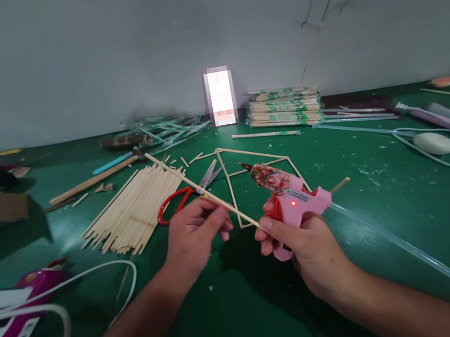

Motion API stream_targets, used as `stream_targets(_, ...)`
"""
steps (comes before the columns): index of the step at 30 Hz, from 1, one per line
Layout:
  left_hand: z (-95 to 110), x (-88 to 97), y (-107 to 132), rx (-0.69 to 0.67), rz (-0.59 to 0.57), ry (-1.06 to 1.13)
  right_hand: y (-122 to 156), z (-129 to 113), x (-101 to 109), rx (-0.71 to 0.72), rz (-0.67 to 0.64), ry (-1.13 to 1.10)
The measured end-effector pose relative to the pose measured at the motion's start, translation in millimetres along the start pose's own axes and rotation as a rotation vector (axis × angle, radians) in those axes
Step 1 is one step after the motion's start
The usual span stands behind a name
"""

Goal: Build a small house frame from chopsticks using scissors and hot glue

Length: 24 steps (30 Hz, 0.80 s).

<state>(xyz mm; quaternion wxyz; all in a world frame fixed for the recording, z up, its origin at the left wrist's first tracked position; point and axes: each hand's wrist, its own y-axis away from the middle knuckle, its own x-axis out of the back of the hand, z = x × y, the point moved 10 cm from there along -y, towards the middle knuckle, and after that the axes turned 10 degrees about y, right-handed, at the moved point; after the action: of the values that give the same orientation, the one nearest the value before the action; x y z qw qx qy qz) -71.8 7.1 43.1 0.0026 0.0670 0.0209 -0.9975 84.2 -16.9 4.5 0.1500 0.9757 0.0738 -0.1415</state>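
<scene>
My left hand (198, 230) pinches a thin wooden stick (178, 173) that slants down to the right. The stick's lower end meets the thumb of my right hand (306, 241). That hand is wrapped round the handle of a pink hot glue gun (297, 199), whose dark nozzle points up and left and whose red light glows. A clear glue stick (421, 259) trails from the gun's back end. Beyond both hands, a frame of joined sticks (252, 149) lies on the table, partly hidden by the gun. Red-handled scissors (174, 200) lie half open behind my left hand.
Many loose sticks (129, 213) lie in a pile at left. Wrapped stick bundles (284, 108) are stacked against the wall, beside a bright blurred panel (220, 97). A purple device (27, 305) with white cable sits front left; a white oval object (434, 143) lies right.
</scene>
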Motion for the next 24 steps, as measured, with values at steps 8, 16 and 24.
stream_targets(8,54.6,106.4,-14.9,-0.368,0.61,-0.068,1.3,-4.1,8.5,-0.002,0.044,-0.033)
stream_targets(16,81.7,75.4,-5.4,-0.457,0.5,-0.76,1.6,-4.0,12.0,-0.002,0.067,-0.031)
stream_targets(24,71.7,21.0,4.5,-0.496,0.168,-0.732,2.0,-4.4,11.7,0.006,0.075,-0.055)
